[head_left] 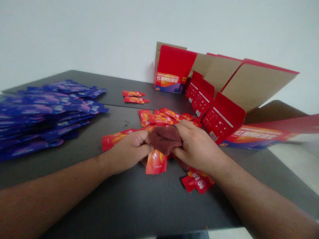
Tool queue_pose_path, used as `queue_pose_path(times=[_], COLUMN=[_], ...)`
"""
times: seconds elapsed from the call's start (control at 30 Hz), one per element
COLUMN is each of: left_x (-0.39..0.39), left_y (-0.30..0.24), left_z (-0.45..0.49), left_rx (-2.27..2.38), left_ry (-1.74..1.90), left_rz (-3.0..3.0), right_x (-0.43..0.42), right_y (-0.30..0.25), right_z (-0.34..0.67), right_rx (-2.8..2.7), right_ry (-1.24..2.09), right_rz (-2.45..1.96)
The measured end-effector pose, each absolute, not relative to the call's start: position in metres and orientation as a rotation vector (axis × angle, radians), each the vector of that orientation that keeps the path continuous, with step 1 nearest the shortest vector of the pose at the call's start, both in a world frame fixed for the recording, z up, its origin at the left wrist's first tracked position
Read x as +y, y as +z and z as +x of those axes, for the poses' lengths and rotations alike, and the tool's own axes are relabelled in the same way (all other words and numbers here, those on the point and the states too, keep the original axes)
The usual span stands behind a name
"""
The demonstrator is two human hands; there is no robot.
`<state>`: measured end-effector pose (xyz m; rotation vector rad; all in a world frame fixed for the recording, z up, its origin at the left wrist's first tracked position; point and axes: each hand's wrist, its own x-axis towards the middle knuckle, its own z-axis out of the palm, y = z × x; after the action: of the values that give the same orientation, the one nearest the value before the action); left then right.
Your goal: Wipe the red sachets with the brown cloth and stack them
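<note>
Dark table (pixel 112 202), blue pouches (pixel 50 113), red boxes (pixel 224 114), sachets (pixel 160 119) around cloth (pixel 165 137), both hands (pixel 133 149) (pixel 198 146) gripping it

A reddish-brown cloth (pixel 165 138), soft and bunched, is held folded near the middle of the scene. From beneath its near edge a red-and-orange sachet (pixel 156 163) is seen to protrude, printed with white characters, its broad flat end turned toward the near side, its far end hidden by the cloth.
</note>
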<state>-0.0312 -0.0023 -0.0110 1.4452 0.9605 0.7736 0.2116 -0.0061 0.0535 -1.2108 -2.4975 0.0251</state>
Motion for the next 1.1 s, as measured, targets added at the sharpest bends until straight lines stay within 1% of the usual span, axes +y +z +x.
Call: queue_pose_path(times=[0.07,0.23,0.37,0.53,0.7,0.83,1.0,1.1], left_x=[-0.0037,-0.0038,-0.0029,-0.0026,-0.0031,-0.0027,-0.0019,-0.0012], left_y=[-0.0068,-0.0051,-0.0056,-0.0047,-0.0049,-0.0069,-0.0039,-0.0062], left_z=[-0.0304,-0.0295,-0.0303,-0.0316,-0.0315,-0.0323,-0.0320,-0.0328], left_rx=[0.950,0.989,0.959,1.016,0.961,0.992,0.965,1.002], left_ry=[0.752,0.798,0.771,0.805,0.761,0.791,0.760,0.767], left_rz=[1.472,1.430,1.512,1.507,1.544,1.476,1.572,1.531], right_x=[-0.0067,-0.0056,-0.0068,-0.0052,-0.0058,-0.0043,-0.0052,-0.0026], right_y=[0.0538,0.0529,0.0525,0.0523,0.0518,0.0508,0.0500,0.0487], right_z=[0.2116,0.2121,0.2115,0.2118,0.2116,0.2121,0.2116,0.2127], right_rx=[-2.538,-2.440,-2.541,-2.431,-2.541,-2.445,-2.552,-2.477], right_ry=[0.050,-0.020,0.052,-0.012,0.039,-0.003,0.023,-0.012], right_rz=[-1.167,-1.297,-1.168,-1.319,-1.185,-1.315,-1.191,-1.289])
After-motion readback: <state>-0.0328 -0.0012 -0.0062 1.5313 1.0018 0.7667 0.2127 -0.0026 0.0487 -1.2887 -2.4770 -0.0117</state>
